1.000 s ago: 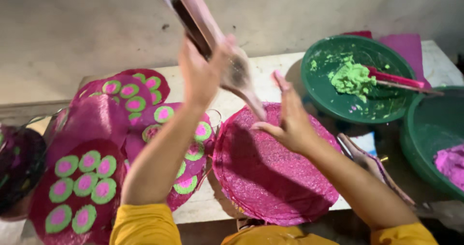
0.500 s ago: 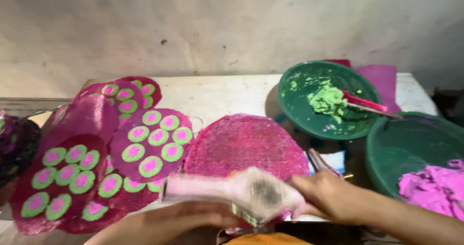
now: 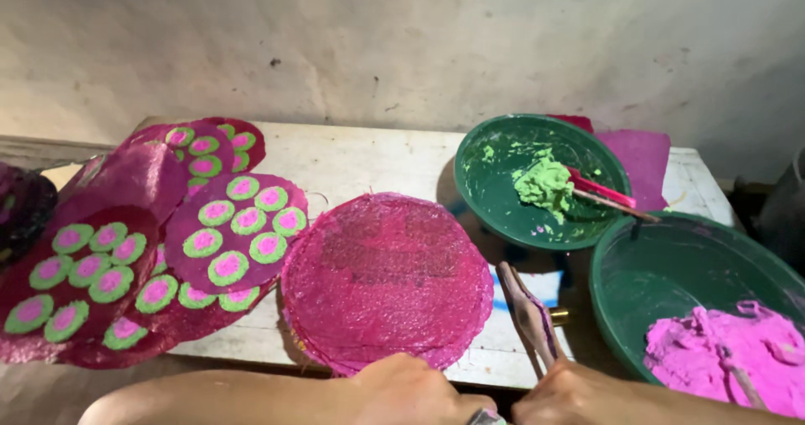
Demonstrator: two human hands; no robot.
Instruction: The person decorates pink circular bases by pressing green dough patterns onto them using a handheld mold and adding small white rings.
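Observation:
My left hand (image 3: pixel 407 391) is at the bottom edge with its fingers curled, just below a round, rough magenta disc (image 3: pixel 386 278) on the white table (image 3: pixel 377 161). A small grey bit of a tool (image 3: pixel 486 417) shows beside its fingers; the rest is out of frame. My right hand (image 3: pixel 579 396) is low at the bottom right. It sits at the near end of a brown, pink-smeared tong-like tool (image 3: pixel 528 308) lying on the table edge. I cannot tell whether it grips that tool.
Magenta discs dotted with green-and-pink circles (image 3: pixel 235 241) overlap at the left. A green basin (image 3: pixel 503 215) at the back right holds green paste (image 3: pixel 545 183) and a red spatula (image 3: pixel 602 190). A second green basin (image 3: pixel 662 282) holds pink paste (image 3: pixel 729 354).
The flat pinkish tool, held high a second ago, has come down with both hands and dropped almost out of frame. The plain magenta disc is uncovered.

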